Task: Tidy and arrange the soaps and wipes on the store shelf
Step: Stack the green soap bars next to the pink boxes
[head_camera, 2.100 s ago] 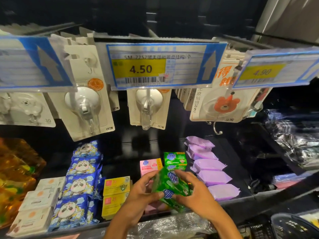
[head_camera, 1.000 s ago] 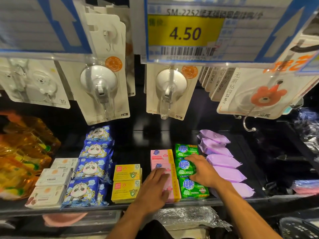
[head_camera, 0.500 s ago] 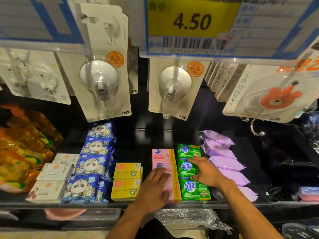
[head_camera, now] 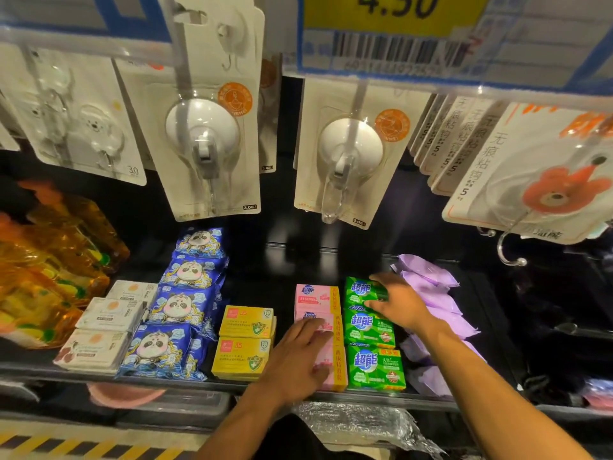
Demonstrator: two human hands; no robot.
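Black store shelving [head_camera: 298,260] carries rows of small packs, with carded suction hooks [head_camera: 205,141] hanging above and a yellow price tag [head_camera: 394,11] at 12 o'clock reading "4.50" over a barcode. Cards at 2 o'clock show "无痕粘钩" and a "5"; the hook cards are marked "3.0".

On the shelf, green soap packs [head_camera: 374,366] printed "超能" run front to back in a column of three at 5 o'clock from centre. Just left of them sit pink soap packs [head_camera: 315,295] with the same blue logo and a yellow side strip. Further left are yellow boxes [head_camera: 245,323] marked "35" with a green shield, then blue panda wipe packs [head_camera: 179,307], then white flat packs [head_camera: 109,313]. Purple packs [head_camera: 428,270] line the right side.

The left hand [head_camera: 298,356] lies flat, fingers spread, on the front pink packs. The right hand [head_camera: 401,305] curls loosely over the rear green pack, thumb and fingers touching its edges.
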